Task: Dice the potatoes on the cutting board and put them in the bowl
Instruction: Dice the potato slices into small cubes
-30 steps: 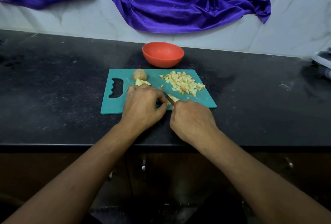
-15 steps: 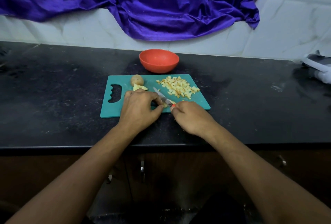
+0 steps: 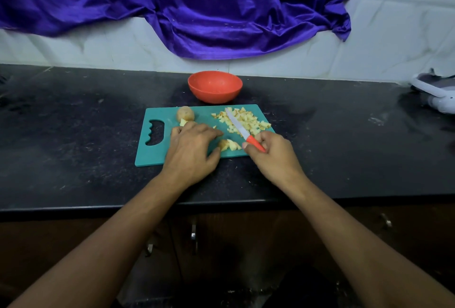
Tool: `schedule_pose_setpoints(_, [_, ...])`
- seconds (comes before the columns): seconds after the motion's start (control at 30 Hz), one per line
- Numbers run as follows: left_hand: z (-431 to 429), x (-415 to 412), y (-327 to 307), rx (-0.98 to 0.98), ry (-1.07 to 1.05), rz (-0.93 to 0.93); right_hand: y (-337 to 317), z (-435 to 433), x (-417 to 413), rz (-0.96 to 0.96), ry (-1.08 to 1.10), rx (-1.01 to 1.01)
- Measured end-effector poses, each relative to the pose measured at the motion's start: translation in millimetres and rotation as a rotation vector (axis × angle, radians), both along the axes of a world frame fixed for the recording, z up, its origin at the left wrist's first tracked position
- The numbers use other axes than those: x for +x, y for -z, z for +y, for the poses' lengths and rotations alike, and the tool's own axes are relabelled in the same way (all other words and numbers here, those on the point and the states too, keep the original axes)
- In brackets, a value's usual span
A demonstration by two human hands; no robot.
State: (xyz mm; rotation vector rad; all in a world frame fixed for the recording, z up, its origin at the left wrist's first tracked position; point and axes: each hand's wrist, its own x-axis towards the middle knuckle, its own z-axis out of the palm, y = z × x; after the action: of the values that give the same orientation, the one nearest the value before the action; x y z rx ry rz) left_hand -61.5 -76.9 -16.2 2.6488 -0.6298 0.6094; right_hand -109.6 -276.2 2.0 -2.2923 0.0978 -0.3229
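Knife is gripped by R hand, fingers curled round handle, blade over dice pile at board's 2 o'clock. L hand is rested loose on board, nothing held. Bowl is set at board's 12.

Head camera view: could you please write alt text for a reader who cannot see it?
A person's right hand holds a red-handled knife, blade over a pile of diced potato on a teal cutting board; the left hand rests on the board beside larger pieces. An unpeeled potato lies at the board's far edge, an orange bowl behind it.
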Motion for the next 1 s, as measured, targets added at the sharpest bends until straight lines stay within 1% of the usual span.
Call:
schedule_pose_setpoints(0.1, [-1.6,-0.1,0.0,0.041,0.028,0.014,1.7,5.1,4.1,-0.013,-0.001,-0.061])
schedule_pose_setpoints(0.27, [1.0,0.0,-1.1,0.005,0.049,0.047,-1.4,12.1,17.2,0.118,-0.005,-0.179])
schedule_pose_setpoints(0.4, [2.7,1.0,-1.5,-0.047,0.037,0.071,-5.5,12.7,25.5,0.080,-0.029,-0.259])
schedule_pose_setpoints(0.63, [4.9,0.8,-3.8,-0.097,0.025,0.098,-14.4,11.5,43.9,0.079,-0.164,-0.364])
schedule_pose_setpoints(0.87, [4.8,1.1,-2.2,-0.094,0.066,0.103,-19.7,13.0,57.7,0.091,-0.259,-0.385])
schedule_pose_setpoints(1.0, [4.0,0.9,-2.6,-0.093,0.096,0.108,-22.9,3.7,58.5,0.172,-0.297,-0.268])
